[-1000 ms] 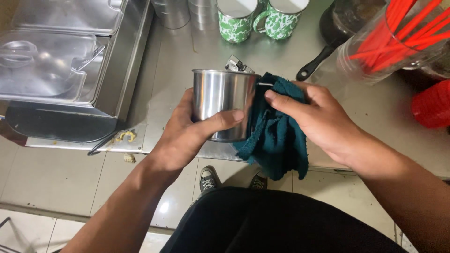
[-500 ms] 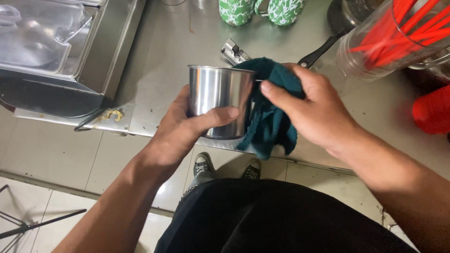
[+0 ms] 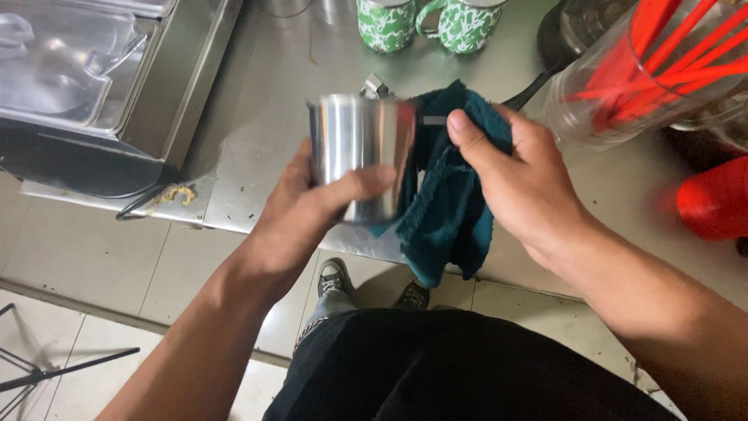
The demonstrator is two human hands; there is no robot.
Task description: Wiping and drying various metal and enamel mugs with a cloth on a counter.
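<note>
At the far left I see a steel tray [image 3: 93, 70] with a clear lid, cut off by the frame edge, sitting on the steel counter [image 3: 265, 86]. Moving right, my left hand [image 3: 312, 206] is closed around a steel cup [image 3: 362, 152] — thumb across the front, fingers hidden behind it — holding it upright above the counter's front edge. The cup is slightly blurred, and a small metal object just behind its rim is too unclear to name. Touching the cup's right side is a dark teal cloth [image 3: 448, 203], which my right hand [image 3: 518, 183] grips, thumb pressed on top and fingers curled out of sight underneath — the cloth hangs down past the counter edge. Beyond, two green-and-white mugs [image 3: 425, 23] are cropped at the top. At the far right stands a clear jar of red straws [image 3: 639, 70], partly cut off.
</note>
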